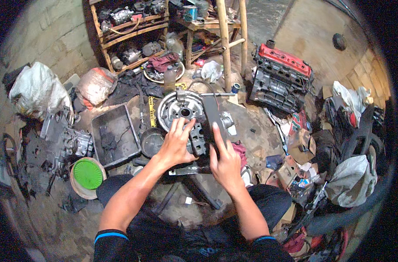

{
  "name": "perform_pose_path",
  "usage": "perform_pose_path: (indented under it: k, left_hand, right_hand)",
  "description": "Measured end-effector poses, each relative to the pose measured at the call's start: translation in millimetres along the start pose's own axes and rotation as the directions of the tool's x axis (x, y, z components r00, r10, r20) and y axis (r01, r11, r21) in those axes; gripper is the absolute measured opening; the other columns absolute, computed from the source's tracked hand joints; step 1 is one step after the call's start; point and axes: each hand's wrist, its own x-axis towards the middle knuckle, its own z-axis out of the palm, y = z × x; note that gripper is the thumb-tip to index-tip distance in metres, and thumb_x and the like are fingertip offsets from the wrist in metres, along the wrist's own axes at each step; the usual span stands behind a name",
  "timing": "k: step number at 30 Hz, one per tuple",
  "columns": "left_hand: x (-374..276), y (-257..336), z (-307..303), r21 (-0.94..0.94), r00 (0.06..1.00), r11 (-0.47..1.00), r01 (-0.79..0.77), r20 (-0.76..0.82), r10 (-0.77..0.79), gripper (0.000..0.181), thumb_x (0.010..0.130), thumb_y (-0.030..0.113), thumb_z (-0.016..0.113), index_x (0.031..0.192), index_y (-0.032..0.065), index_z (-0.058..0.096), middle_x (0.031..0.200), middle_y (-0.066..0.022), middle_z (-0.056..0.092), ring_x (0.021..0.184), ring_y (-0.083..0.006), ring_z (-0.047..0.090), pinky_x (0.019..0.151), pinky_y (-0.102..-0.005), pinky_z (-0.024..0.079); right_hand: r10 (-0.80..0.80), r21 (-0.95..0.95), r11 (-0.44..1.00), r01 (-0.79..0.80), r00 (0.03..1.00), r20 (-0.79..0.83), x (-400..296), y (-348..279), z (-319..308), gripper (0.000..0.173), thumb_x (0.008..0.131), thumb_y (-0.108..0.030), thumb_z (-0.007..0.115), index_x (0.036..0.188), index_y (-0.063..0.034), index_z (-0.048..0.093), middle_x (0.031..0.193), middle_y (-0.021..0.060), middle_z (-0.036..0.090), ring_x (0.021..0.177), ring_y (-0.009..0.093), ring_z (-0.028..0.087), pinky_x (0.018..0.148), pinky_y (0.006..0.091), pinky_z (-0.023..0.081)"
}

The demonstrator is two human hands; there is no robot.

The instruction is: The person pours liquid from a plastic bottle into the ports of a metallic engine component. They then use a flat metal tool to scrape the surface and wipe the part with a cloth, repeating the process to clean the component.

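My left hand (176, 142) grips a small dark metal engine part (198, 140) with square recesses, its fingers along the far end and its thumb at the near end. To the right of that part, my right hand (225, 162) has its index finger stretched along a long, flat, dark strip (213, 113). Whether the right hand also holds the part is hidden. Behind my hands lies a round steel wheel rim (166, 106). A dark metal plate (192, 170) extends below the part, between my knees.
A black tray (116, 137) and a green lid (87, 173) lie left. An engine block with red cover (280, 78) stands at far right, beyond scattered cardboard (300, 145). Wooden shelves (133, 41) hold machine parts, and wooden poles (225, 46) rise beside them.
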Motion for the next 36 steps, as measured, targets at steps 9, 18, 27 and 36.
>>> perform_pose_path:
  k: [9,18,27,36]
  left_hand:
    - [5.6,9.8,5.6,-0.036,0.999,0.999,0.022,-0.028,-0.023,0.111,0.048,0.027,0.094,0.144,-0.0050,0.050,0.125,-0.0224,0.051,0.119,-0.0420,0.052,0.105,-0.0487,0.048]
    - [-1.0,-4.7,6.9,-0.047,1.000,0.999,0.022,-0.005,-0.022,0.116,0.047,0.024,0.096,0.146,-0.0070,0.045,0.135,-0.0286,0.046,0.129,-0.0468,0.046,0.112,-0.0511,0.043]
    - [6.8,8.2,10.3,-0.058,0.999,0.998,-0.001,-0.042,-0.002,0.111,0.049,0.028,0.095,0.144,-0.0076,0.049,0.127,-0.0241,0.049,0.123,-0.0439,0.049,0.108,-0.0502,0.045]
    - [-0.3,-1.1,2.3,-0.033,0.998,0.997,0.064,0.000,-0.064,0.118,0.044,0.025,0.099,0.145,-0.0078,0.046,0.134,-0.0275,0.047,0.129,-0.0468,0.045,0.113,-0.0505,0.043]
  right_hand:
    - [0.060,-0.034,0.998,-0.059,0.998,0.036,-81.6,15.8,-19.7,0.071,0.095,-0.012,0.068,0.160,-0.0199,0.041,0.096,0.0213,0.066,0.068,0.041,0.067,0.057,0.0494,0.056]
    - [0.013,-0.018,1.000,-0.012,1.000,0.028,9.3,-5.3,-0.8,0.073,0.095,-0.011,0.066,0.162,-0.0232,0.038,0.090,0.0211,0.063,0.067,0.041,0.065,0.059,0.0487,0.054]
    - [0.091,-0.058,0.994,-0.087,0.994,0.058,-93.1,15.5,-23.7,0.072,0.096,-0.011,0.067,0.162,-0.0202,0.039,0.089,0.0222,0.064,0.065,0.041,0.066,0.055,0.0483,0.054]
    - [0.128,-0.034,0.992,-0.124,0.978,0.163,21.1,-18.4,-5.7,0.072,0.095,-0.005,0.064,0.162,-0.0138,0.038,0.113,0.0272,0.069,0.089,0.044,0.070,0.077,0.0480,0.056]
